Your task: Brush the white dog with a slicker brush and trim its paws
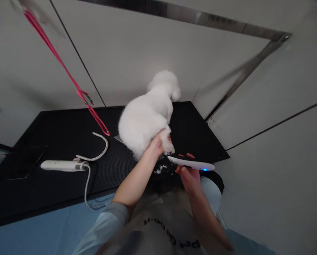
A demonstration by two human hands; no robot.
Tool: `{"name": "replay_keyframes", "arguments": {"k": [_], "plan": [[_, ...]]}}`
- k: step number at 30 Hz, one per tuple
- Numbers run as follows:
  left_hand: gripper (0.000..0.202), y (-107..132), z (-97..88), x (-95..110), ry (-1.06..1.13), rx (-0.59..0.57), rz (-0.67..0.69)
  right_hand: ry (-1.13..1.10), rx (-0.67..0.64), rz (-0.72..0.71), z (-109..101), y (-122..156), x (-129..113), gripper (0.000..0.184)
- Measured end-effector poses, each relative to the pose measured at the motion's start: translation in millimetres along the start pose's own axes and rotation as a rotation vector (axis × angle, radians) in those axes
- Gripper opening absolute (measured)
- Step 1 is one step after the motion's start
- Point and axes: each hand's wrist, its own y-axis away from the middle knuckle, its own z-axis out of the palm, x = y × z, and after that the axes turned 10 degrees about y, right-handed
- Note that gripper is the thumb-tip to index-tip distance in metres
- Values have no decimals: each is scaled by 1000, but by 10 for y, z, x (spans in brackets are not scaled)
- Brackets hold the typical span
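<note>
A small white fluffy dog (147,117) stands on a black grooming table (65,138), facing away toward the wall. My left hand (158,143) is wrapped round the dog's hind leg, lifting the paw. My right hand (188,173) grips a white electric trimmer (191,163) with a blue light, its tip right beside the raised paw. Clumps of cut white fur (159,169) lie on the table under the paw.
A pink leash (68,74) hangs from the upper left down to the table. A second white corded clipper (60,165) and a white collar (100,148) lie on the table's left half, near a dark phone (27,161). Grey walls close in behind and to the right.
</note>
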Motion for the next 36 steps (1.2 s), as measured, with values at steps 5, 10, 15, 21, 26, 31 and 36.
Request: {"name": "replay_keyframes", "arguments": {"k": [5,10,15,21,26,31,36], "plan": [[34,-20,-1,-35,44,-17,27,-126,71,139,3,62,40,46],[26,-126,-91,-92,95,-46,199,-82,98,-1,73,81,20,41],[34,-76,-54,-91,85,-15,87,203,127,-346,176,96,-51,41],[42,51,33,-73,95,-27,5,321,129,-467,255,39,-38,39],[40,49,30,-69,83,-18,19,284,98,-490,264,-7,-12,38],[40,48,13,-73,94,-24,10,332,90,-479,243,-12,-12,39],[40,55,7,-72,100,-12,-11,396,44,-633,182,-35,97,43]]}}
